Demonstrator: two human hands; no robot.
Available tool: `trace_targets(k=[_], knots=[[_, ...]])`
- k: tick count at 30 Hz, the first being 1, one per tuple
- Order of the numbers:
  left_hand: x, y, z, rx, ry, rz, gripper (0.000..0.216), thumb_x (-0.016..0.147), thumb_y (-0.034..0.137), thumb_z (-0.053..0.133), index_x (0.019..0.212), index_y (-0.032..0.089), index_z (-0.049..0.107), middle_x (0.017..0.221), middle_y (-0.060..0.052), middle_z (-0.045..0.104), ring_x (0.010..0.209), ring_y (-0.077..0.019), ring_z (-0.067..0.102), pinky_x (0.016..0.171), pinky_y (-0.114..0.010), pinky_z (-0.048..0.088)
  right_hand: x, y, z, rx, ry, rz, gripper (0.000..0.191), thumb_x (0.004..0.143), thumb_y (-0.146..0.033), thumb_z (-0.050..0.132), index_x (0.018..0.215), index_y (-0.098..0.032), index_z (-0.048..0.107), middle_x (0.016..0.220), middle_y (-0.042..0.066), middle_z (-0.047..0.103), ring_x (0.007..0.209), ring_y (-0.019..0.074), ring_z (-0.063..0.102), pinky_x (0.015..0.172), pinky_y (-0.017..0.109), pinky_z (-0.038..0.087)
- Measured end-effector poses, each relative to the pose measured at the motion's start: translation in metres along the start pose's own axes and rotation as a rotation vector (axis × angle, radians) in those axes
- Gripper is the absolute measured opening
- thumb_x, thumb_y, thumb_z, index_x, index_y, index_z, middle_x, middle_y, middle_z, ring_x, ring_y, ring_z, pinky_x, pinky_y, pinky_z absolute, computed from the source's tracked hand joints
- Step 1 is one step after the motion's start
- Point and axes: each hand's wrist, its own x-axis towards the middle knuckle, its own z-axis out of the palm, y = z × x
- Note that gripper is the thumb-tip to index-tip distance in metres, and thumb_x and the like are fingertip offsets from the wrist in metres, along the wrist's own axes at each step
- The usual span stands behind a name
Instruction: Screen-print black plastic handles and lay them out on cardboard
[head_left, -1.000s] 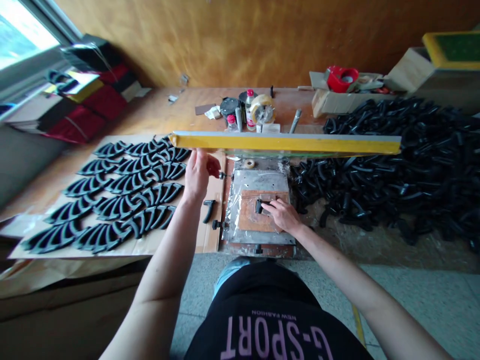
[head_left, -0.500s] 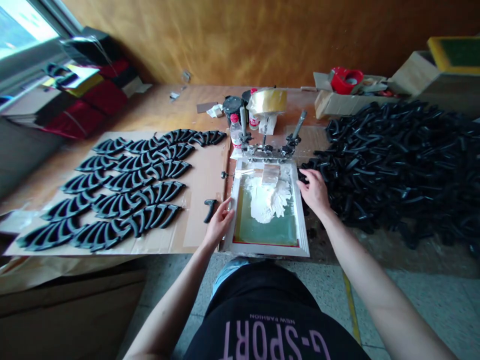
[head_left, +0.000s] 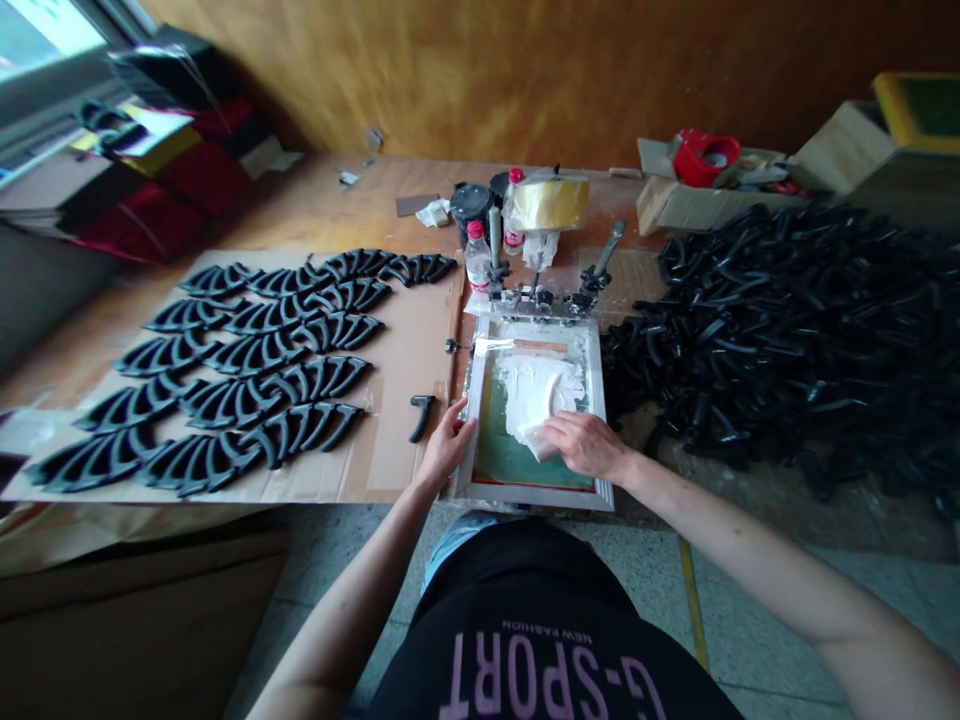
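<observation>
Extending beneath a brown, wood-grained wall (head_left: 450, 80), the worktop (head_left: 315, 205) supports a ridged grey frame (head_left: 540, 496) with green mesh (head_left: 499, 462) and thick white paste (head_left: 529, 395); curved black handles (head_left: 319, 426) line cardboard (head_left: 401, 330) at its 9 o'clock, and a glossy black heap (head_left: 795, 310) lies at 3 o'clock. The left hand (head_left: 448, 442), half open, touches the frame's 9 o'clock edge. The right hand (head_left: 589, 442), fingers closed, grips a paste-coated scraper (head_left: 541, 449) at the paste's 6 o'clock edge.

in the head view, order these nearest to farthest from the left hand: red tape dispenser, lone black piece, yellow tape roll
1. Lone black piece: on the cardboard, just left of the left hand.
2. Yellow tape roll: beyond the screen frame, toward the back.
3. Red tape dispenser: far back right, by the open carton.
</observation>
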Motion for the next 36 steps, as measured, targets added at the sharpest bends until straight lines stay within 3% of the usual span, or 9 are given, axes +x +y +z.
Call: trace_targets(k=[5, 9, 13, 18, 23, 27, 31, 35, 36], knots=[[-0.001, 0.003, 0.0, -0.034, 0.01, -0.01, 0.063, 0.083, 0.053, 0.055, 0.137, 0.023, 0.047, 0.081, -0.001, 0.062, 0.068, -0.0142, 0.057, 0.057, -0.022, 0.042, 0.012, 0.003, 0.004, 0.018, 0.149, 0.134, 0.019, 0.082, -0.008, 0.051, 0.089, -0.019, 0.065, 0.087, 0.006, 0.066, 0.087, 0.0206, 0.058, 0.073, 0.029, 0.043], [0.0, 0.004, 0.0, -0.104, 0.0, -0.016, 0.066, 0.08, 0.053, 0.058, 0.137, 0.022, 0.047, 0.081, -0.002, 0.063, 0.067, -0.0144, 0.058, 0.057, -0.023, 0.043, 0.005, -0.006, 0.015, 0.02, 0.149, 0.076, 0.023, 0.082, -0.007, 0.052, 0.096, -0.018, 0.066, 0.092, 0.007, 0.068, 0.087, 0.0206, 0.061, 0.074, 0.029, 0.045], [-0.005, 0.017, -0.006, -0.164, -0.02, -0.012, 0.069, 0.078, 0.051, 0.062, 0.138, 0.022, 0.046, 0.076, 0.0, 0.062, 0.064, -0.0143, 0.057, 0.056, -0.023, 0.044, 0.023, 0.005, -0.006, 0.111, 0.238, 0.264, 0.023, 0.086, -0.026, 0.061, 0.108, -0.025, 0.064, 0.101, 0.003, 0.07, 0.089, 0.0198, 0.064, 0.075, 0.029, 0.048], [-0.023, 0.073, -0.03, -0.235, -0.005, 0.04, 0.061, 0.082, 0.058, 0.055, 0.131, 0.023, 0.053, 0.072, 0.0, 0.061, 0.056, -0.0114, 0.052, 0.048, -0.021, 0.037, 0.049, 0.071, -0.066, 0.086, 0.468, 0.523, 0.06, 0.083, -0.04, 0.065, 0.138, -0.027, 0.045, 0.11, 0.006, 0.068, 0.089, 0.0228, 0.064, 0.079, 0.035, 0.049], [-0.012, 0.15, -0.041, -0.482, 0.093, 0.331, 0.049, 0.089, 0.06, 0.044, 0.104, 0.018, 0.064, 0.089, -0.005, 0.066, 0.068, -0.0125, 0.06, 0.057, -0.023, 0.047, 0.0, 0.129, -0.074, 0.143, 0.791, 0.847, 0.04, 0.093, -0.045, 0.042, 0.113, -0.015, 0.06, 0.082, 0.006, 0.068, 0.073, 0.0195, 0.062, 0.072, 0.034, 0.048], [0.014, 0.185, -0.031, -0.58, 0.134, 0.446, 0.049, 0.091, 0.061, 0.038, 0.103, 0.018, 0.059, 0.089, -0.006, 0.065, 0.073, -0.0131, 0.063, 0.057, -0.023, 0.048, -0.017, 0.1, -0.012, 0.3, 0.451, 0.876, 0.035, 0.087, -0.051, 0.052, 0.089, -0.017, 0.063, 0.082, 0.006, 0.067, 0.073, 0.0184, 0.061, 0.069, 0.031, 0.048], [0.008, 0.158, 0.0, -0.645, 0.188, 0.296, 0.051, 0.087, 0.064, 0.042, 0.108, 0.019, 0.055, 0.088, -0.006, 0.066, 0.07, -0.0132, 0.063, 0.055, -0.022, 0.048, 0.0, 0.041, 0.044, 0.137, 0.183, 0.636, 0.021, 0.083, -0.039, 0.064, 0.082, -0.018, 0.06, 0.092, 0.01, 0.064, 0.091, 0.0225, 0.059, 0.079, 0.033, 0.046], [-0.031, 0.094, 0.047, -0.529, -0.328, -0.21, 0.061, 0.073, 0.068, 0.061, 0.106, 0.016, 0.059, 0.089, -0.012, 0.069, 0.072, -0.0215, 0.066, 0.054, -0.029, 0.051, 0.016, -0.011, 0.048, 0.095, 0.235, 0.7, 0.01, 0.09, -0.028, 0.055, 0.084, -0.02, 0.056, 0.081, 0.009, 0.064, 0.082, 0.0225, 0.059, 0.072, 0.032, 0.046], [-0.04, 0.081, 0.056, -0.566, -0.361, -0.276, 0.061, 0.074, 0.068, 0.06, 0.106, 0.017, 0.059, 0.09, -0.012, 0.069, 0.076, -0.0223, 0.067, 0.058, -0.031, 0.053, 0.018, -0.024, 0.045, 0.116, 0.271, 0.666, 0.009, 0.09, -0.027, 0.055, 0.085, -0.02, 0.056, 0.081, 0.008, 0.064, 0.082, 0.0224, 0.058, 0.072, 0.032, 0.046]])
